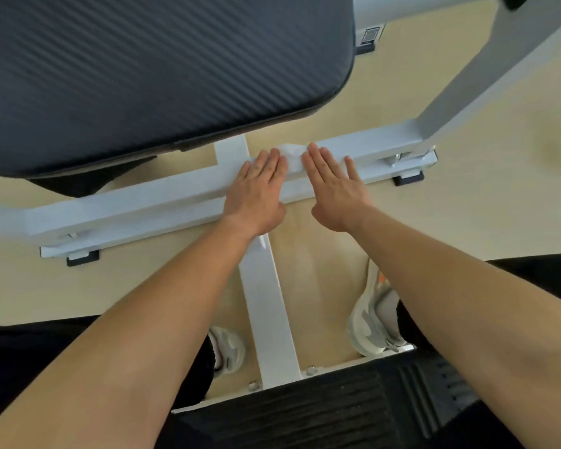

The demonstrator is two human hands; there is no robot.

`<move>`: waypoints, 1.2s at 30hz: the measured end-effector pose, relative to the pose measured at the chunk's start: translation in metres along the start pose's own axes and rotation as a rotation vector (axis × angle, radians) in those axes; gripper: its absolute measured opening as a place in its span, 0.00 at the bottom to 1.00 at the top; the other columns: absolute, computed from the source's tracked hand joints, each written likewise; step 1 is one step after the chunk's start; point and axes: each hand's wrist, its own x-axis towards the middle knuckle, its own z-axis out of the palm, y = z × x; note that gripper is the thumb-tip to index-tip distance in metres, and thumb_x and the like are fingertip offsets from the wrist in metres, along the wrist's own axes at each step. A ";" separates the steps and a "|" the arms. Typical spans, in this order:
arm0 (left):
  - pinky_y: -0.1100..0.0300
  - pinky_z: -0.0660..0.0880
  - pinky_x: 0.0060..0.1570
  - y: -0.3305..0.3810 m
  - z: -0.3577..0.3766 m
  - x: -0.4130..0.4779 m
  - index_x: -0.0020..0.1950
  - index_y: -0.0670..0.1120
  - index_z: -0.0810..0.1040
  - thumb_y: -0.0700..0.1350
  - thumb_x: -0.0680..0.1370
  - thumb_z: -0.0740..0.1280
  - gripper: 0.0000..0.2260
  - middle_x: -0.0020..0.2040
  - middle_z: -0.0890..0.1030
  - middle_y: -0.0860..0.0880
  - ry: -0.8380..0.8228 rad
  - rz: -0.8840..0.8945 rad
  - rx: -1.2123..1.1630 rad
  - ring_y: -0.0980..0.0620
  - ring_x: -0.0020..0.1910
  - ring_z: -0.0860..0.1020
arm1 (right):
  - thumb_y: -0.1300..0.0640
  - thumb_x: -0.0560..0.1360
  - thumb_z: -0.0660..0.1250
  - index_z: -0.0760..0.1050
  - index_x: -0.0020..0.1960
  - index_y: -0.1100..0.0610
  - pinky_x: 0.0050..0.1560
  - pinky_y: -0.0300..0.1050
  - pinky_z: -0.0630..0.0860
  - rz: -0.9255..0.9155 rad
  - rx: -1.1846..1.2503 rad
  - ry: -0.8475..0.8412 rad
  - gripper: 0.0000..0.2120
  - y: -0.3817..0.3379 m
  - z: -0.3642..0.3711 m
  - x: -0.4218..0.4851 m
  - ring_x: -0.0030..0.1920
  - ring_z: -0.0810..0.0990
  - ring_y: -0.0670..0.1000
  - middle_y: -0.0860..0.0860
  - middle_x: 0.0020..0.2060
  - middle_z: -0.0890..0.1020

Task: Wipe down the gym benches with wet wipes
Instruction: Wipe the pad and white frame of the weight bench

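We laid our left hand (256, 189) and right hand (336, 186) flat, fingers straight, on the white crossbar (136, 202) below the black bench pad (143, 76), with the crumpled wet wipe (292, 154) on the bar between our fingertips, touching both.

bright, soft, even light with no hard glare. the white crossbar (143, 205) is nearly washed out and shows little surface detail. just beyond it, a soft shadow lies on the floor (467, 222) under the dark pad (143, 59). wide-angle distortion bends the crossbar's ends and swells the forearms (143, 351) nearer than it. the whole frame is slightly soft, blurriest on the floor far right of the crossbar.
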 end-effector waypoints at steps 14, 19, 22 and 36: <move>0.47 0.45 0.79 0.107 -0.007 0.075 0.83 0.46 0.44 0.50 0.81 0.58 0.34 0.83 0.42 0.49 -0.028 0.148 -0.038 0.46 0.81 0.41 | 0.55 0.78 0.60 0.32 0.81 0.54 0.80 0.58 0.41 0.243 0.104 -0.034 0.44 0.111 -0.005 -0.014 0.80 0.36 0.50 0.48 0.80 0.32; 0.46 0.44 0.79 0.080 -0.005 0.065 0.83 0.47 0.43 0.50 0.82 0.57 0.33 0.83 0.43 0.50 0.008 0.117 0.031 0.46 0.81 0.42 | 0.56 0.77 0.58 0.32 0.81 0.55 0.80 0.55 0.40 0.174 0.091 0.032 0.43 0.095 0.001 -0.006 0.80 0.35 0.52 0.50 0.80 0.33; 0.47 0.42 0.79 0.059 -0.004 0.051 0.83 0.48 0.43 0.50 0.82 0.57 0.34 0.83 0.42 0.50 0.012 0.072 0.065 0.46 0.81 0.41 | 0.55 0.77 0.57 0.32 0.81 0.54 0.80 0.54 0.38 0.080 0.072 0.051 0.43 0.082 0.006 -0.003 0.80 0.35 0.52 0.50 0.80 0.33; 0.45 0.45 0.79 0.134 -0.014 0.123 0.82 0.47 0.45 0.53 0.82 0.59 0.34 0.83 0.49 0.50 0.041 0.263 0.085 0.45 0.82 0.45 | 0.61 0.77 0.57 0.38 0.82 0.57 0.78 0.48 0.56 0.297 0.267 0.142 0.39 0.135 0.003 -0.015 0.81 0.39 0.50 0.51 0.81 0.39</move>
